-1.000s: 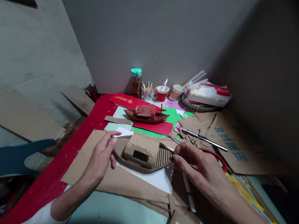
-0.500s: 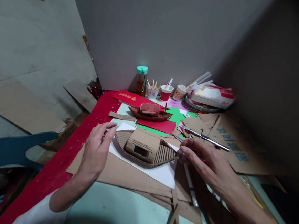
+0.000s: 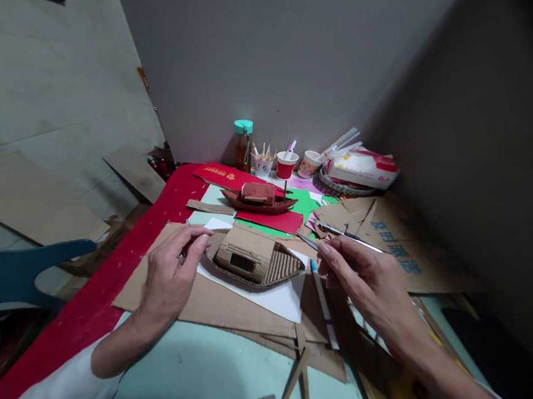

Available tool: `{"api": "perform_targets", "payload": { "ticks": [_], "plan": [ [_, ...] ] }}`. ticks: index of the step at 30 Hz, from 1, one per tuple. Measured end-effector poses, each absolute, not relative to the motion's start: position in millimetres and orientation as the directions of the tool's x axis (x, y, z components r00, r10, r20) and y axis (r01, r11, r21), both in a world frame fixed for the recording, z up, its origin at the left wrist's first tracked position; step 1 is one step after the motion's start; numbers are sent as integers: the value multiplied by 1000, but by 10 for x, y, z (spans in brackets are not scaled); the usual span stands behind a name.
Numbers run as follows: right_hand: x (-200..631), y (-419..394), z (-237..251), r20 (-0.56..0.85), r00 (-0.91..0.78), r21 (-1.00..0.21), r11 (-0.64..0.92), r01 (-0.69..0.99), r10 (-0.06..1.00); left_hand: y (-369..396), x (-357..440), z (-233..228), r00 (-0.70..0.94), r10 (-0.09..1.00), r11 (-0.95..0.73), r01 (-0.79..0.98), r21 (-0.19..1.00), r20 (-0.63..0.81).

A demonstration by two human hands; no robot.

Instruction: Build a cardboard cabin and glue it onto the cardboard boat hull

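1. Your left hand [image 3: 170, 271] lies palm-down on the brown cardboard sheet [image 3: 219, 304], forearm angled in from the lower left, wrist low; thumb and forefinger pinch together at the near end of the cardboard boat [image 3: 253, 261], though whether they grip its edge cannot be told.
2. Your right hand [image 3: 365, 278] comes in from the lower right, knuckles up, fingers curled and closed around a thin metal tool [image 3: 347, 235] whose shaft runs past your fingertips on both sides.
3. The cardboard boat sits between your two hands on a white paper sheet [image 3: 279, 300], its far end just short of your right fingertips.
4. A white pen [image 3: 323, 302] lies on the bench [image 3: 193, 383] just left of your right hand.
5. Beyond both hands, a red model boat [image 3: 257, 199] rests on green and red paper, well apart from your fingers.
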State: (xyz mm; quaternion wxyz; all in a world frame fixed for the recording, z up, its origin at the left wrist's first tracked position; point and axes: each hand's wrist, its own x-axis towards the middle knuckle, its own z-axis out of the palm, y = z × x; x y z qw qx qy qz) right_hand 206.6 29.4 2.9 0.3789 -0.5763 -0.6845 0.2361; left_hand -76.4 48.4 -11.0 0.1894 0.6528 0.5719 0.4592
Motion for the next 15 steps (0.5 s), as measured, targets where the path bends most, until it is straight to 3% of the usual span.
{"api": "perform_targets", "payload": {
  "ticks": [9, 15],
  "plan": [
    [2035, 300, 44, 257, -91, -754, 259, 603, 962, 538, -672, -65, 58, 990, -139, 498, 856, 127],
    [1957, 397, 24, 310, -165, -721, 345, 601, 936, 565, -664, 52, 107, 994, -25, 311, 950, -9]
  ]
}}
